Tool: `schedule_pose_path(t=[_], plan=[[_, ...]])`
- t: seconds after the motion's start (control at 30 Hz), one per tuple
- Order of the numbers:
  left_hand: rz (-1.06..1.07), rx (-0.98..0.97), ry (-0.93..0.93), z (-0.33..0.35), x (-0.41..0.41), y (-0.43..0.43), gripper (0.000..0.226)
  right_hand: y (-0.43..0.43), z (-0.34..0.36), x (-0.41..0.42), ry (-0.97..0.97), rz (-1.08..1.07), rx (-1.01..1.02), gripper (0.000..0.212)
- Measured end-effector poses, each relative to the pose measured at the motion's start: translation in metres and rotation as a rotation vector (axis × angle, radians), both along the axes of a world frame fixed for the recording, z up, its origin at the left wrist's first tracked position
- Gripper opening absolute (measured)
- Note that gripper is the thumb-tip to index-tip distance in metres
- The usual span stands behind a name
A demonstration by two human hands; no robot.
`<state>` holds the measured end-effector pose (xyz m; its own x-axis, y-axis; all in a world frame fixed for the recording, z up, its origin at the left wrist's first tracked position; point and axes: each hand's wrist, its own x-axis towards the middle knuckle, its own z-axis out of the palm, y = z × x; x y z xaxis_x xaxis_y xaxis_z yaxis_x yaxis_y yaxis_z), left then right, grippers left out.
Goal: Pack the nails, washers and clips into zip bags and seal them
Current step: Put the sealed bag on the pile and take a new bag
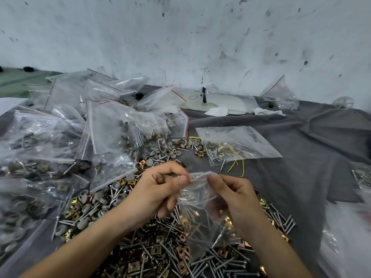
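Grey cloth (301, 149) covers the work surface, w/ a stained white wall (180, 33) behind. At centre, the left hand (160, 189) & right hand (234, 197) each pinch the top edge of a clear zip bag (198, 209), thumb vs. forefinger, other fingers curled. It hangs between the hands, over loose nails (220, 259) & brass-coloured clips (136, 266) at the front. Can't tell if its mouth is sealed. Grey washers (90, 206) lie left of the hands. Filled bags (70, 127) heap up on the left. One flat bag (241, 137) w/ yellow wire lies apart, centre-right.
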<state>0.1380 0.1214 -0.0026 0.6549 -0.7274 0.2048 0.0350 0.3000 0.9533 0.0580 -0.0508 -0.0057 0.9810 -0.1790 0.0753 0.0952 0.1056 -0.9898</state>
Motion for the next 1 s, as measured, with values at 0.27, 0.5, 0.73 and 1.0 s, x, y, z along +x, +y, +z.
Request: schedule_pose_path(t=[0.27,0.5,0.73,1.0], plan=[[-0.216,0.001,0.102,0.0008,0.0058,0.0024,0.021,-0.0041,-0.0039,0.0021,-0.011,-0.031,0.011,0.046],[-0.174,-0.03,0.132,-0.0007,0.0082,0.0028,0.034,-0.0045,-0.0052,0.0035,0.042,-0.045,-0.058,0.047],[-0.054,0.033,-0.046,-0.0069,0.0066,-0.001,0.038,-0.0055,-0.0032,0.0034,0.079,-0.122,-0.082,0.073],[-0.067,0.105,-0.21,-0.0036,0.0021,0.0,0.028,-0.0009,-0.0042,0.0012,0.074,-0.058,-0.082,0.072]])
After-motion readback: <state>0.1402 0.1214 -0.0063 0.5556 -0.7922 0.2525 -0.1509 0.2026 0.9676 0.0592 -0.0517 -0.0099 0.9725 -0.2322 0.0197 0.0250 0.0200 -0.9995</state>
